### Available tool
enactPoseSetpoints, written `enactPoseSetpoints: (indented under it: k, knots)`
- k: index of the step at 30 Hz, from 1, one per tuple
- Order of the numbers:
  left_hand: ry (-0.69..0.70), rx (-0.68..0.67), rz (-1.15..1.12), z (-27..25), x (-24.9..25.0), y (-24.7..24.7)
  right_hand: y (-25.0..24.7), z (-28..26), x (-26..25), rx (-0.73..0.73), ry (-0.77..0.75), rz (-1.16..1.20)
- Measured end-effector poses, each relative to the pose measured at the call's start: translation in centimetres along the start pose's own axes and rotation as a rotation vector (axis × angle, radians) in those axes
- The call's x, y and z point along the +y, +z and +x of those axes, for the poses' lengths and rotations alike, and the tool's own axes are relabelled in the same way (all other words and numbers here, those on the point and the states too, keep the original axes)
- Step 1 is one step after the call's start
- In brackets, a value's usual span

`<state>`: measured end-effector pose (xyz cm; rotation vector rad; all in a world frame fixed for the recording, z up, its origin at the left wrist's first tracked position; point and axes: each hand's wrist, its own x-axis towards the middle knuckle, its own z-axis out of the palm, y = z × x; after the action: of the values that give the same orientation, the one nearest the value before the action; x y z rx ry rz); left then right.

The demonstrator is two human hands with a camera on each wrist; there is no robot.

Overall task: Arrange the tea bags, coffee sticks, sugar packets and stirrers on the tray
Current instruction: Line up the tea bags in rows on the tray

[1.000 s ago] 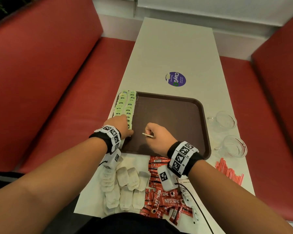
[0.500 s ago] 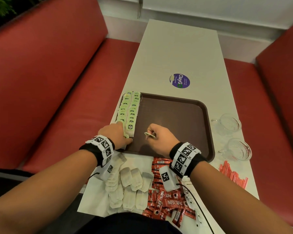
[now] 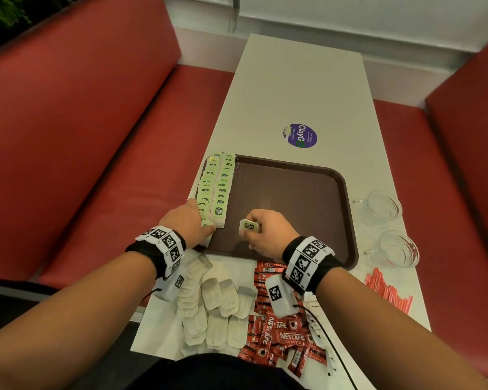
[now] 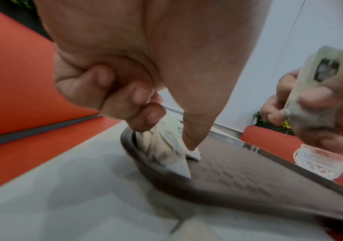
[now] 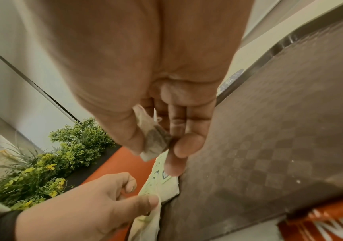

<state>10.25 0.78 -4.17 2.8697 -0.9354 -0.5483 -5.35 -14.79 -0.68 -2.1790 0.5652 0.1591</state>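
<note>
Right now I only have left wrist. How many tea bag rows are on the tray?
Observer: Two rows, along the tray's left edge, per the head view.
Operator: The right hand's load is blurred here.
Observer: Right wrist view shows the right hand, its grip pinching one tea bag.
Operator: Coffee sticks?
Observer: Head view: coffee sticks heaped on the table, off the tray.
</note>
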Motion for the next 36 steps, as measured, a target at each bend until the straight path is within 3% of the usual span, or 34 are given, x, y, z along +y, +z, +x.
enactPoseSetpoints:
  k: [2, 6, 10, 15, 17, 23, 29, 33, 36]
  knots:
    - [0.126, 0.023, -0.093, -0.3, 0.2, -0.6, -0.1, 0.1, 0.0, -0.016, 0.016, 0.001]
    - [0.49, -0.026, -0.541, -1.7, 1.6, -2.6, 0.1, 0.5, 0.0, -0.013, 0.007, -0.017]
    - [0.639, 0.046, -0.481, -1.7, 2.7, -3.2, 0.5, 0.9, -0.2, -0.005, -0.023, 0.016]
    - [0.501, 0.07, -0.595, -0.5, 2.3, -2.8, 0.7, 1.3, 0.6, 0.016, -0.026, -0.078]
    - [0.441, 0.074, -0.564, 0.2, 1.8, -2.6, 0.8, 1.2, 1.2, -0.037, -0.004, -0.161]
    - [0.288, -0.149, -0.256, 2.2, 0.7, -1.2, 1.5, 0.2, 2.2, -0.224, 0.027, -0.306]
    - [0.145, -0.024, -0.216, 3.6, 1.2, -0.2, 2.9, -0.6, 2.1, -0.371, -0.014, -0.52]
    - [0.135, 0.096, -0.129, 3.3, 2.2, 0.2, 3.4, -1.2, 2.1, -0.427, -0.021, -0.619]
    - [0.124, 0.069, -0.005, 2.8, 3.4, 0.7, 4.0, -1.6, 2.0, -0.449, -0.033, -0.685]
